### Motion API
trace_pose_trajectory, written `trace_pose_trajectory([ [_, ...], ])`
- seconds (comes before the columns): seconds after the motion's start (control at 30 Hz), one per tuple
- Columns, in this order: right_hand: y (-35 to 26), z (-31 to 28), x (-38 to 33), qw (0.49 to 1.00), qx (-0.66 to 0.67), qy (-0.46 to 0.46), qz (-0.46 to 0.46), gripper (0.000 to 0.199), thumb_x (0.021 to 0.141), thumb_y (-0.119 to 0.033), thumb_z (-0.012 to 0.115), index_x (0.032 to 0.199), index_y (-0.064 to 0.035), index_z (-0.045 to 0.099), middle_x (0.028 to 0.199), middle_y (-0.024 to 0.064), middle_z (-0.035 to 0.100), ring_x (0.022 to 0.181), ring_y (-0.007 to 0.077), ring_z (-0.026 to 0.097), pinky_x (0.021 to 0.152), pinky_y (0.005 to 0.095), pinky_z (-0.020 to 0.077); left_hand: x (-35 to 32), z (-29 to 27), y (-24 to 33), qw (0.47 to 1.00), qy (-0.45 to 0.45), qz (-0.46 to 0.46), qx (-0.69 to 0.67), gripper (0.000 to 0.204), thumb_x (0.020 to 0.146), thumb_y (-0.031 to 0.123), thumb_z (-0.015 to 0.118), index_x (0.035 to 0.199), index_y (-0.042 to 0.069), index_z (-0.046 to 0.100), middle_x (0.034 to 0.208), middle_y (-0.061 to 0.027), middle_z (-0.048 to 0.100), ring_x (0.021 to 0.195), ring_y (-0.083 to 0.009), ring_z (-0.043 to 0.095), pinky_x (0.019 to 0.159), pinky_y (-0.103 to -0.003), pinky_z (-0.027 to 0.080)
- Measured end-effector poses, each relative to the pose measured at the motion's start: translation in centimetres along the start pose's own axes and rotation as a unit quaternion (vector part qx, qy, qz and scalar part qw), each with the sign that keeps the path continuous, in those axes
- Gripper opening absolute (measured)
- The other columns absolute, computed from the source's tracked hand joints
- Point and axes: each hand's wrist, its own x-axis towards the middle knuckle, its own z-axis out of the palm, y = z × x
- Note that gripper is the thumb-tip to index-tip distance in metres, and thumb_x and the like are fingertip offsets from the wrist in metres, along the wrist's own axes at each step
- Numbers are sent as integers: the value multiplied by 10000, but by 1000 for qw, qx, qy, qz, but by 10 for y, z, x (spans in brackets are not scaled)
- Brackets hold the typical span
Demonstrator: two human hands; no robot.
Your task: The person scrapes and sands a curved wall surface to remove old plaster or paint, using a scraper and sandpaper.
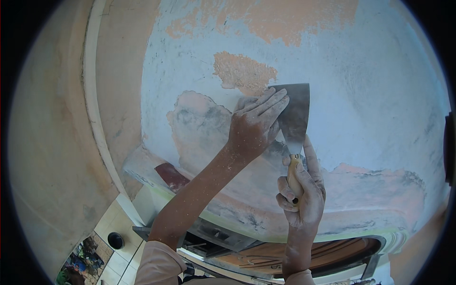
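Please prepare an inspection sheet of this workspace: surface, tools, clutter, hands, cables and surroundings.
Surface: wall with pale blue paint, broken by bare peach and greyish patches.
Tools: one scraper, wide metal blade pointing up, light handle; whether its edge touches the wall cannot be told.
Clutter: dark red piece on the ledge; dark bucket on floor tiles; mixed heap beside them.
Hands: right hand grips the handle; left hand lays its fingers on the blade; both dusty.
Cables: nothing seen.
Surroundings: beige wall at left; brown panel below.
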Motion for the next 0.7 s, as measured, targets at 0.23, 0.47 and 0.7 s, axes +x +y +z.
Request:
trace_pose_trajectory([
  [0.23, 0, 21, 24, 999, 30, -28, -6, 533, 910, -48, 403, 1408, -35, 211, 967, 116, 544, 434, 27, 404, 285, 138, 303, 37, -17, -28, 999, -5, 29, 23, 307, 714, 29, 600, 1018, 41, 638, 1043, -128, 649, 1008, -264, 613, 814, -382, 474],
  [0.47, 20, -67, -33, 987, -123, -3, -103, 657, 812, 25, 586, 1381, 30, 258, 914, 117, 586, 460, 31, 446, 344, 167, 338, -14, -72, -30, 990, -106, -97, 3, 743, 765, 277, 675, 1373, 57, 310, 1424, -276, 228, 1026, -356, 584, 877, -462, 448],
  [0.7, 30, -120, -82, 905, -383, 104, -153, 429, 795, 23, 597, 1213, 62, 512, 863, 124, 635, 558, 50, 518, 452, 184, 402, 27, -36, -44, 975, -93, -45, 198, 788, 825, 446, 580, 1381, -7, 254, 1426, -332, 122, 1328, -449, 177, 983, -641, 217],
])
